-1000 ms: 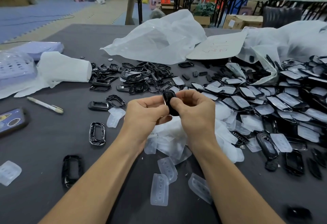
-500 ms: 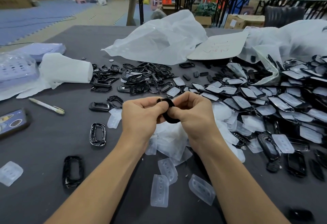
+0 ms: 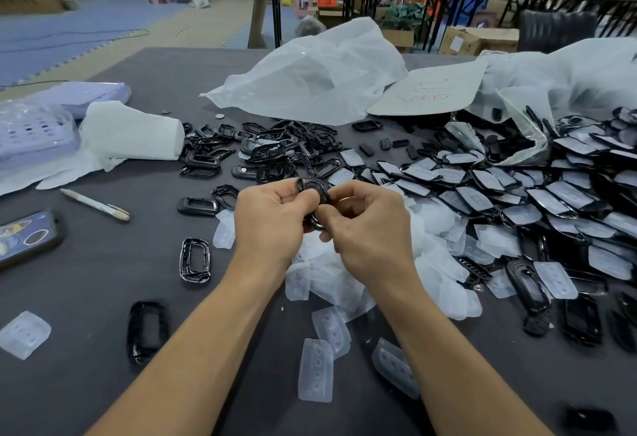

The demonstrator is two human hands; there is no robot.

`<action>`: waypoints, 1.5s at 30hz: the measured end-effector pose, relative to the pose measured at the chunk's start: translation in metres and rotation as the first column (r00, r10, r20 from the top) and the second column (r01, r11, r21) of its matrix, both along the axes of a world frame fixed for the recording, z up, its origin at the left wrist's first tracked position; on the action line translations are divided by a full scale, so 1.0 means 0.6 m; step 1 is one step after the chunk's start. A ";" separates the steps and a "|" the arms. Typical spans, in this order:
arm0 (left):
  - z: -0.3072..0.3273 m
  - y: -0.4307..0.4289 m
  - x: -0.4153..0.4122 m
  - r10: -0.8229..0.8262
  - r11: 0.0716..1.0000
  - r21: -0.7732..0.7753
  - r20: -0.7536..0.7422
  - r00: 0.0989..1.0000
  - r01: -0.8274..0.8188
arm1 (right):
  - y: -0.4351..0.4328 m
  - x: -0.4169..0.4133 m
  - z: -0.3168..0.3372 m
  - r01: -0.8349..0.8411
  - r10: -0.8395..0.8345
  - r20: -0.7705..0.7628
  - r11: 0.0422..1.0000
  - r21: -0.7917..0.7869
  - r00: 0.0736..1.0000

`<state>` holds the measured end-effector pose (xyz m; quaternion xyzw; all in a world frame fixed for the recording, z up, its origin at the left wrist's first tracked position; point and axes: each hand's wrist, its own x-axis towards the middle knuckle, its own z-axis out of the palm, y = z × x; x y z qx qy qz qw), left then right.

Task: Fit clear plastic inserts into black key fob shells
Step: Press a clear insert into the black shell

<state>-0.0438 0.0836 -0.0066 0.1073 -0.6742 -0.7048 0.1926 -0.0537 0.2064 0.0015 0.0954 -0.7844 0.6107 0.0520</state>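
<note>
- The left hand (image 3: pixel 272 218) and right hand (image 3: pixel 370 228) meet above the middle of the dark grey table (image 3: pixel 86 297), both pinching one black key fob shell (image 3: pixel 312 194) between thumbs and fingers.
- The shell stands roughly on end, its top showing above the left thumb; whether a clear insert already sits in it cannot be told.
- Directly beneath the hands lies a loose heap of clear plastic inserts (image 3: pixel 331 280), with single ones strewn toward 6 o'clock.
- At 12 o'clock from the hands is a pile of empty black shells (image 3: pixel 275 149).
- At 3 o'clock, rows of shells with inserts fitted (image 3: pixel 537 194) overlap.
- At 9 o'clock a white pen (image 3: pixel 94 204) lies on the table, a phone (image 3: pixel 24 239) beyond it at the edge.
- Crumpled clear plastic bags (image 3: pixel 310 73) sit at 12 o'clock, farther back.
</note>
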 end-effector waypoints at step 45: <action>-0.002 -0.009 -0.002 -0.003 0.998 0.057 0.124 0.992 -0.004 | 0.007 -0.012 0.003 0.003 0.009 0.035 0.940 -0.342 0.999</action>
